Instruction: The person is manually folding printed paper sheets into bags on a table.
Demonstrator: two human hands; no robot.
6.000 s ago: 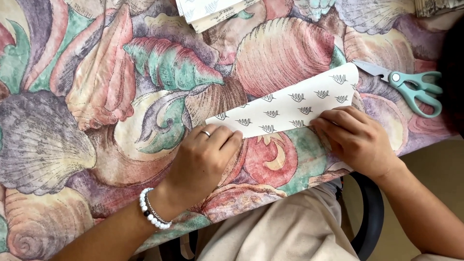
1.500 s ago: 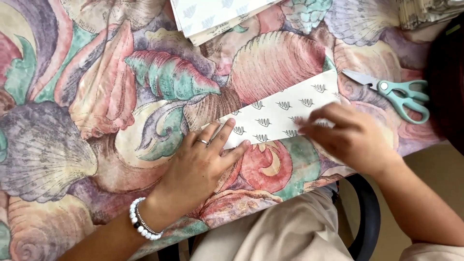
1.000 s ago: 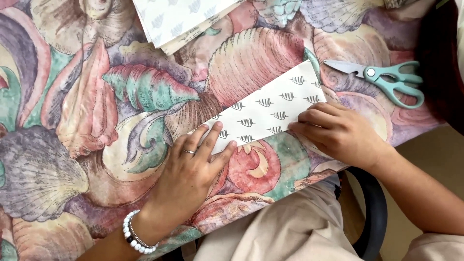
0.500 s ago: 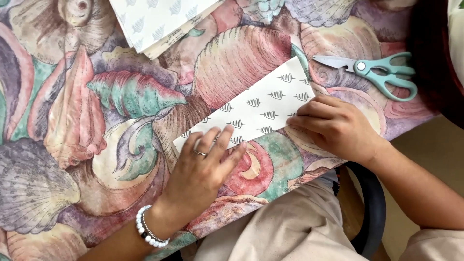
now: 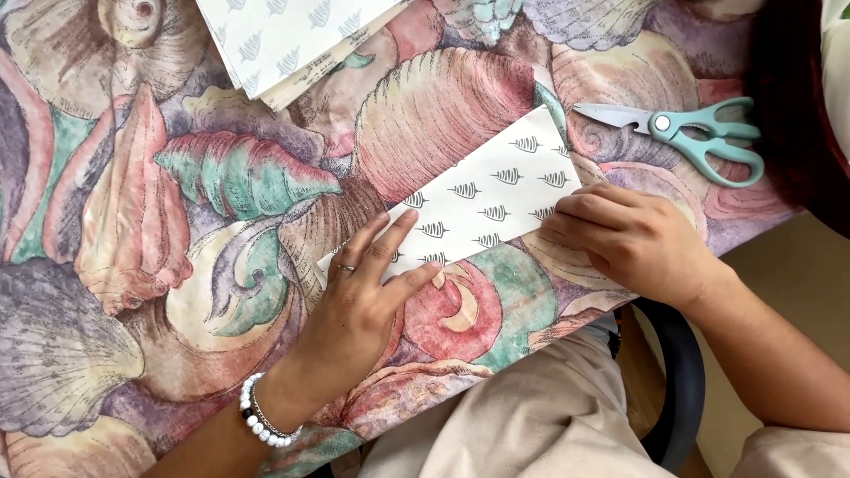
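Note:
A folded white paper strip (image 5: 482,199) with small dark leaf prints lies slanted on a table covered by a seashell-patterned cloth (image 5: 177,265). My left hand (image 5: 359,305), with a ring and a bead bracelet, lies flat with fingers spread on the strip's lower left end. My right hand (image 5: 629,239) has curled fingers pressing the strip's right end near its lower edge. Neither hand lifts the paper.
Teal-handled scissors (image 5: 691,133) lie shut on the cloth, up and right of my right hand. A stack of the same patterned paper sheets (image 5: 283,40) sits at the top edge. The table's near edge runs above my lap; a dark chair arm (image 5: 682,389) shows below.
The view has shifted, so paper and scissors sit higher and further right in the picture. Both hands stay pressed on the strip; my right hand has slid slightly along its right end.

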